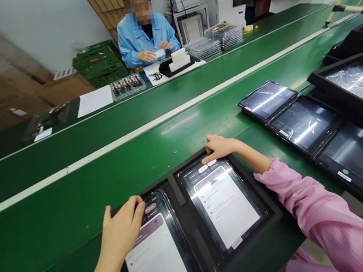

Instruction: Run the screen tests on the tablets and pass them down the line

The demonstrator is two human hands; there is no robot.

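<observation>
Two tablets lie in a black foam tray, their screens lit with pale panels. My left hand (123, 230) reaches over the upper part of the left tablet (162, 266), fingers apart, with fingertips close to buttons on its screen. On the right tablet (227, 207), a fingertip of my right hand (220, 146) touches the screen near its upper edge, by some pink buttons. The other fingers of that hand are bent above the tray's far rim. Part of the left tablet is hidden behind my left hand. The black tray (191, 218) rests on the green bench.
Several dark-screened tablets (302, 123) lie at the right, beside stacked black trays (352, 89). A white strip (151, 126) runs along the green bench. Across it sits a person in blue (146, 39), handling a small white piece, near clear plastic trays (225, 34) and green crates (98, 64).
</observation>
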